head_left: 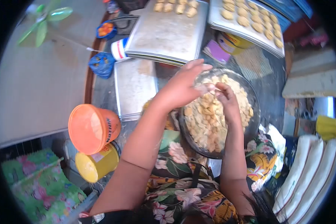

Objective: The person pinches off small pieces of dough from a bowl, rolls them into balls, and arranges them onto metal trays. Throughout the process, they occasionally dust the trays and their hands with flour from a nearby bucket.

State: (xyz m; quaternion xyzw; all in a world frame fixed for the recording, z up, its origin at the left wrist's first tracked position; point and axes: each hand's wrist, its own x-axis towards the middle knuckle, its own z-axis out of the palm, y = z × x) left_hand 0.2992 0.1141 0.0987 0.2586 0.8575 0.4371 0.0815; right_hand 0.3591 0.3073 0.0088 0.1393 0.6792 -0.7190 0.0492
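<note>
My left hand (188, 86) reaches over a round dark basin (256, 112), its upper fingers stretched out and its thumb meeting the fingertips of my right hand (228, 100). Bent fingers of my right hand are pinched together there. Between the two hands shows a small pale bit, too small to name. Beneath them, the basin is filled with many small dough-like pieces (207, 132), cream to yellow-brown, some looking floury. The basin rests close against my lap, over flowered cloth (186, 196).
Ahead stand stacked metal trays (164, 35) and another tray (212, 16), both bearing rows of shaped pieces. A bare tray (136, 87) lies to the left. Nearby are an orange bucket (114, 125), a yellow bucket (108, 160), a blue bag (102, 64) and a purple packet (217, 51).
</note>
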